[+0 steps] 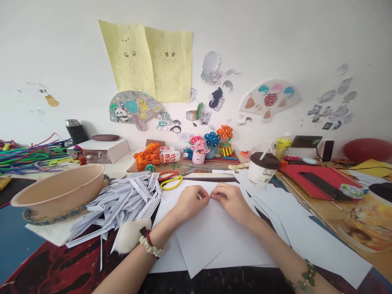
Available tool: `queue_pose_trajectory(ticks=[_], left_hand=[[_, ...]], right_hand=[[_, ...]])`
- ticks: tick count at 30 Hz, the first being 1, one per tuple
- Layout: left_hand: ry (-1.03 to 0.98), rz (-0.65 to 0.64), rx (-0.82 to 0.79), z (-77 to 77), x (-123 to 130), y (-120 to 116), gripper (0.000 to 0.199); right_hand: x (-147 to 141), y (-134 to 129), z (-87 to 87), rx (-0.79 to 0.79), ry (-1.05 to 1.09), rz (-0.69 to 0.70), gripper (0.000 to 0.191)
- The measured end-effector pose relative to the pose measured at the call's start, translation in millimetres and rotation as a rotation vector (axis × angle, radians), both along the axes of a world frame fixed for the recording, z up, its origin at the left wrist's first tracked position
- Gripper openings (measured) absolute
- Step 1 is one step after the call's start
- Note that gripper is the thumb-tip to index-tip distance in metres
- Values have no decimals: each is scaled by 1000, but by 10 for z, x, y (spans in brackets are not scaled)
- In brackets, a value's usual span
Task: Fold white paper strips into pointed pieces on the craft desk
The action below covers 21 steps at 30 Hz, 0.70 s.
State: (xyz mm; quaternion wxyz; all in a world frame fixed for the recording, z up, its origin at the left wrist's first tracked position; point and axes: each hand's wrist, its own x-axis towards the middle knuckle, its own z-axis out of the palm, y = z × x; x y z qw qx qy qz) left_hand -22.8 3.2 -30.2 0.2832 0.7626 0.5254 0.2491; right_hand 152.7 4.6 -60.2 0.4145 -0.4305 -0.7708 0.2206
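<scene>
A sheet of white paper (199,245) lies at a slant over other white sheets (245,251) in front of me. At its far edge my left hand (192,201) and my right hand (232,201) meet, fingertips nearly touching. Both hands are closed in a pinch on that sheet; the exact grip is partly hidden by the fingers. Left of my left hand is a heap of folded white paper strips (127,200). Scissors (171,182) with a yellow and a red handle lie just beyond it. A fluffy white object (133,235) sits by my left wrist.
A beige basin (58,188) stands at the left. Behind the paper is a lidded drink cup (263,169) with a straw, near pots of craft flowers (211,141). More white sheets (324,241), a phone (324,185) on a red folder and a patterned cup (369,216) are at the right.
</scene>
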Motion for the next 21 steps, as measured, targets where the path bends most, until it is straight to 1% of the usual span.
queue_pose_trajectory(ticks=[8,21], left_hand=[[-18,6,-48,-15,-12,15,23],[-49,3,-63,53,-9,-15,23]], right_hand=[[-13,-9,14,38,-15,-8,18],[27,-15,53,63,-7,-25,18]])
